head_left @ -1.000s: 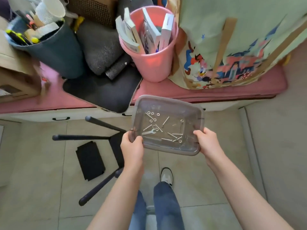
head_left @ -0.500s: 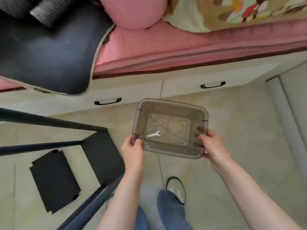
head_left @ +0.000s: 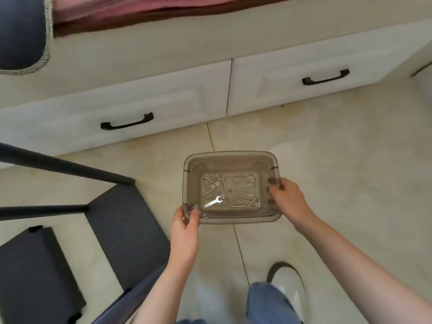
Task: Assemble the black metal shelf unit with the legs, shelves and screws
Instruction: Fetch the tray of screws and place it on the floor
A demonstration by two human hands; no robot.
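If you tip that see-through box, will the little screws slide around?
Probably. The screws and small wrench lie loose on the clear plastic box's smooth floor, so they would likely slide and rattle. The box looks light, with both hands gripping its rim.

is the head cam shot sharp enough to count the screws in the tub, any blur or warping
Head view: the screws and small wrench read as thin bright shapes through the translucent tub, too soft to count reliably; the black shelf panels at lower left are smeared; wide-angle warping bows the drawer fronts; lighting is even daylight, no harsh glare.
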